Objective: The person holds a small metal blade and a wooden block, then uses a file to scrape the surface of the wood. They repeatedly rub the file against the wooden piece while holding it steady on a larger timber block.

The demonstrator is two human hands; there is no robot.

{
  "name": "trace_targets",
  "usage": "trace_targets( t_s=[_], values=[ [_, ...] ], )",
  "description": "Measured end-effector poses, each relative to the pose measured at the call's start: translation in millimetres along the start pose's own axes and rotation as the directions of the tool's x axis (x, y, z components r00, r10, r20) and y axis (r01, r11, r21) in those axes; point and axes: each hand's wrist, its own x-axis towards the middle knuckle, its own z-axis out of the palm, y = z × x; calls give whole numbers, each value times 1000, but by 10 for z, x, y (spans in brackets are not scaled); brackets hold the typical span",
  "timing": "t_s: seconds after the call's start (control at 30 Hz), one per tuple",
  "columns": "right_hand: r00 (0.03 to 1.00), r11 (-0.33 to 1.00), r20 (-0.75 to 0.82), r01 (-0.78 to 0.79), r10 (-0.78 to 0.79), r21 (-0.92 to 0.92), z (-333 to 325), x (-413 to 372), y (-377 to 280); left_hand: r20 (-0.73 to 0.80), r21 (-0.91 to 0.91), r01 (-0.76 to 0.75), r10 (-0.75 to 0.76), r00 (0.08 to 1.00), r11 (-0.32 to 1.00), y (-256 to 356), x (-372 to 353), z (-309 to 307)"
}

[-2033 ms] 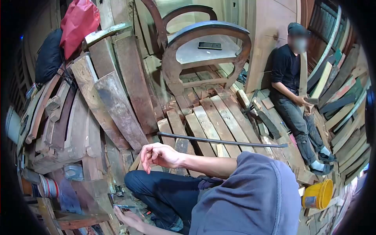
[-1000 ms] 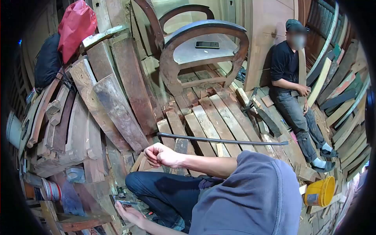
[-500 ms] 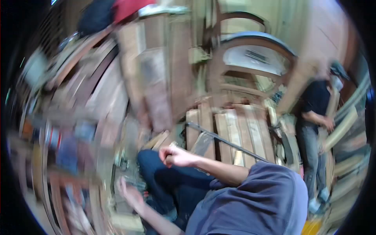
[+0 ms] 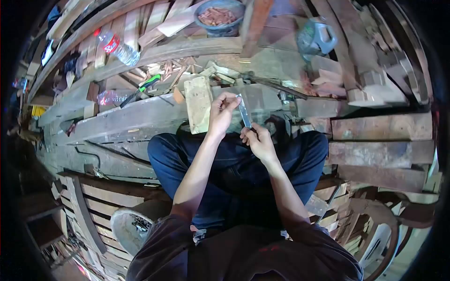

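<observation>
Silvery strip (image 4: 243, 112), right of the block (image 4: 198, 104): your left hand (image 4: 222, 114) pinches its far end; your right hand (image 4: 260, 142), earlier well apart, now meets the near end, grip unclear. Likely steadier.

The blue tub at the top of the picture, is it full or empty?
Not empty: many reddish-brown pieces lie inside the blue tub. How deep they go, I cannot tell.

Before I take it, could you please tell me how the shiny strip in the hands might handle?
The shiny strip is probably stiff, as it looks straight; likely light, being so narrow; and perhaps slippery, given its glossy face.
</observation>
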Motion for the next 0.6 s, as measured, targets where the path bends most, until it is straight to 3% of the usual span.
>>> trace_targets(
  t_s=[0.07, 0.17, 0.2, 0.3, 0.33, 0.43, 0.47, 0.6],
  values=[
    [1000, 999, -6, 5, -5, 50, 123, 221, -10, -58, 21, -46, 47, 997, 999, -80, 198, -190],
    [996, 995, -70, -50, 56, 81, 242, 465, -104, -92, 63, 15, -9, 996, 998, -70, 432, -370],
    [992, 999, -121, -14, 20, 49, 277, 556, -47, -87, 43, 62, -58, 995, 997, -75, 500, -411],
    [997, 994, -80, -27, 19, -105, 235, 787, 107, -86, 171, 19, -4, 996, 985, -294, 702, -507],
    [995, 992, -101, 11, -23, -124, 246, 856, 179, -81, 259, 98, -80, 994, 961, -312, 748, -548],
    [990, 994, -125, -71, 60, -87, 306, 1024, 254, -154, 466, -77, 166, 974, 881, -354, 824, -680],
    [981, 973, -192, -69, 26, -222, 345, 1041, 259, -188, 673, -129, 337, 922, 728, -338, 804, -793],
    [955, 901, -291, -75, -58, -427, 503, 1222, 474, -229, 747, -49, 326, 917, 663, -345, 780, -1081]
  ],
)
